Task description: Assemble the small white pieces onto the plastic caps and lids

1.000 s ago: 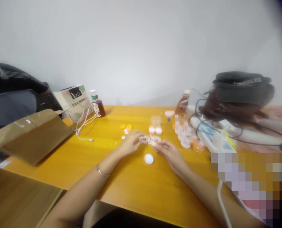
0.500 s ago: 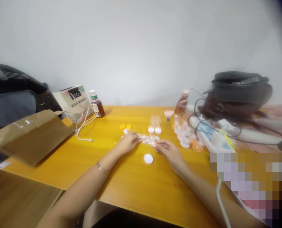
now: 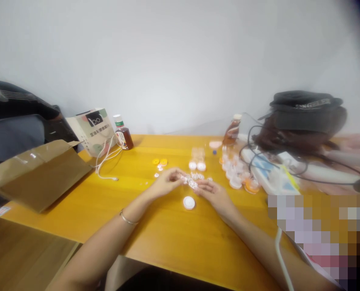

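My left hand (image 3: 167,182) has its fingers curled against a cluster of small white dice (image 3: 192,184) with dark and red spots. From the other side, my right hand (image 3: 215,196) closes on the same cluster, so the dice sit pressed between both sets of fingertips. More loose dice (image 3: 200,176) lie just behind. A round white lid (image 3: 189,203) rests on the table in front of the hands. Beyond them stand small clear jars (image 3: 198,153) with white caps (image 3: 201,166). Motion blur hides the finer finger contact.
Yellow discs (image 3: 159,161) and small white pieces lie left of the dice. Clustered jars (image 3: 235,182) and a drink bottle (image 3: 231,131) stand right. Left are a sauce bottle (image 3: 124,137), white cable (image 3: 104,161), paper bag (image 3: 96,131) and cardboard box (image 3: 40,178).
My left hand has moved right, towards the right hand, which has shifted slightly left. The spread dice are now bunched between them, and white pieces behind the left hand have come into view.
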### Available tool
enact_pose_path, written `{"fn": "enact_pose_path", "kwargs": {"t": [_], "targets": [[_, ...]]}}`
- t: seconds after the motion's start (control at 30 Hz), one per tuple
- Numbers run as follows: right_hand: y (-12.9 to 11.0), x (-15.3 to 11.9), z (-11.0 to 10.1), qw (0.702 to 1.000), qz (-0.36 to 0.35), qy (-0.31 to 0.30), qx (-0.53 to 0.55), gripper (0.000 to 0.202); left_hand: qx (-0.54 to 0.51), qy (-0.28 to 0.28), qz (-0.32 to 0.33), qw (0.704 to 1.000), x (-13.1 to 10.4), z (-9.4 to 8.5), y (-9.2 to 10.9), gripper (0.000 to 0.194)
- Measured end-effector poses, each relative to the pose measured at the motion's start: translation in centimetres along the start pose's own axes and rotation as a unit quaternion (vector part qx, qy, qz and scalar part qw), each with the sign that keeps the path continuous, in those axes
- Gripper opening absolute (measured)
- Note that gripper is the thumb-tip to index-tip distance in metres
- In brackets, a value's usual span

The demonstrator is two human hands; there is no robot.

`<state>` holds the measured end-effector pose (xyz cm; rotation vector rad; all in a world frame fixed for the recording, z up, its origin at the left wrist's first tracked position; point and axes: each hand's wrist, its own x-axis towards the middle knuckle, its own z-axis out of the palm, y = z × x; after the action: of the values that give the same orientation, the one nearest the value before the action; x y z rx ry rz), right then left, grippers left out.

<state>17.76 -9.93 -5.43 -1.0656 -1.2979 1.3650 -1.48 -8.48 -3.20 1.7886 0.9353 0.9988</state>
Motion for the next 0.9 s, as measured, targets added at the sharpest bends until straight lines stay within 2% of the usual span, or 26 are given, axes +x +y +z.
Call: {"fn": "enact_pose_path", "kwargs": {"t": [0.23, 0.37, 0.53, 0.73, 0.9], "targets": [[-0.6, -0.5, 0.3, 0.999, 0.008, -0.040, 0.015, 0.027, 0.101, -0.019, 0.107, 0.989, -0.2, 0.8, 0.7, 0.015], [-0.8, -0.6, 0.4, 0.998, 0.002, -0.053, 0.023, 0.025, 0.155, -0.020, 0.132, 0.979, -0.3, 1.1, 0.8, 0.017], [-0.7, -0.5, 0.5, 0.999, -0.018, -0.040, 0.003, 0.026, 0.153, 0.006, 0.130, 0.980, -0.3, 1.3, 0.7, 0.016], [-0.8, -0.8, 0.7, 0.999, -0.034, -0.028, -0.012, 0.024, 0.098, -0.025, 0.050, 0.994, -0.2, 1.5, 0.0, 0.021], [-1.1, -1.1, 0.9, 0.999, -0.024, -0.026, -0.007, 0.024, 0.087, -0.035, 0.048, 0.994, -0.4, 1.6, 0.4, 0.020]]}}
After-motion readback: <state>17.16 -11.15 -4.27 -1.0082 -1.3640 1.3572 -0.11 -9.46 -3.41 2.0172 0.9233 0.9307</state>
